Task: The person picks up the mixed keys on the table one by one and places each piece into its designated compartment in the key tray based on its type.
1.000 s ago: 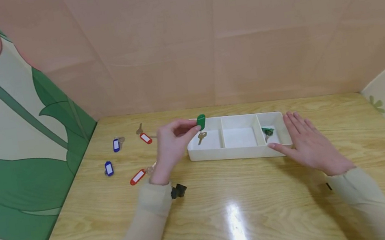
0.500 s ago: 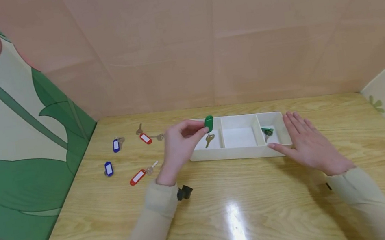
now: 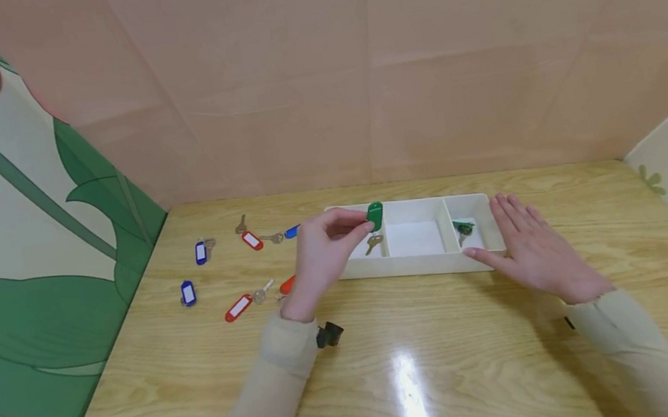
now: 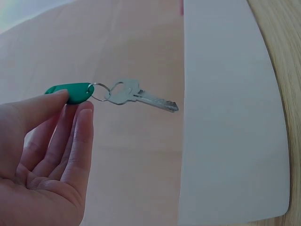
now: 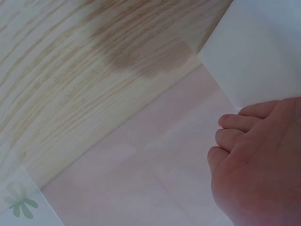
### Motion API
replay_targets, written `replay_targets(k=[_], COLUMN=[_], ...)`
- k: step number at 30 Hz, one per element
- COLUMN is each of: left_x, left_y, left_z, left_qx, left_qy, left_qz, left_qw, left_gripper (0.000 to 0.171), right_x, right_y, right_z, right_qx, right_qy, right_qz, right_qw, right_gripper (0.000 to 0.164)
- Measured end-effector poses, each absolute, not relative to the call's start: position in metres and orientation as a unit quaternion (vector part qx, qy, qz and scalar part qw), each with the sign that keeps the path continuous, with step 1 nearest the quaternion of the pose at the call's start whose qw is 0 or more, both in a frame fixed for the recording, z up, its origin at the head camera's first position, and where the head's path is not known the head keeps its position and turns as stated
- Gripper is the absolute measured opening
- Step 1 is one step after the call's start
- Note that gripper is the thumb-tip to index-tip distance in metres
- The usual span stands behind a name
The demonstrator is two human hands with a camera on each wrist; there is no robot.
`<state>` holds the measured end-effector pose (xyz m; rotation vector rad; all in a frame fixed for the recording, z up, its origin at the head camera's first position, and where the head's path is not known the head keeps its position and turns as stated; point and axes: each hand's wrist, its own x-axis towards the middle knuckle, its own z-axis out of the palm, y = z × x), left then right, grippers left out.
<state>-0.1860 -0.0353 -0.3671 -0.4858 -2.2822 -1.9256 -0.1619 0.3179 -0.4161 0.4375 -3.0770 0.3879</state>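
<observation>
"Green oval plastic key tag (image 3: 376, 217) with a metal key (image 3: 374, 243): where is it?"

"In the air, seemingly above the left part of the white rectangular three-compartment tray (image 3: 406, 267), which lies near the far edge of the pale wood-grain tabletop (image 3: 473, 374). The left hand (image 3: 328, 250) pinches the tag between thumb and fingertips; the key dangles from a thin metal ring (image 4: 100, 84)."

"What could go wrong?"

"Only the tag is gripped, so the key can swing. Carried low, it might catch the tray's left divider (image 3: 386, 249). A loosened pinch could drop everything on either side of it."

"And the tray?"

"It looks light, so a knock might skid it. The right hand (image 3: 529, 252) has its fingers straight along the tray's right end, thumb at the near wall; lifting it would remove that brace."

"What's inside?"

"The right compartment holds green plastic tagging with a key (image 3: 463, 226), perhaps more than one set. The middle shows just white floor. The left hand partly hides the left compartment, so I can't tell fully. Red oval plastic tags (image 3: 238, 308) and blue oval plastic tags (image 3: 188, 294) lie outside, toward the tabletop's left edge."
</observation>
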Motion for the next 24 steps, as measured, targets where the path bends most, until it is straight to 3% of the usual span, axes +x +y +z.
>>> replay_targets(k=[24], left_x=[-0.184], left_y=[-0.009], left_z=[-0.372], left_qx=[-0.189], left_qy=[-0.746], left_qz=[-0.638], left_qw=[0.04], left_gripper=[0.013], right_x=[-0.162], right_y=[0.318], right_z=[-0.416], right_qx=[0.139], right_qy=[-0.983], right_qz=[0.117], right_qw=[0.007], right_gripper=[0.106])
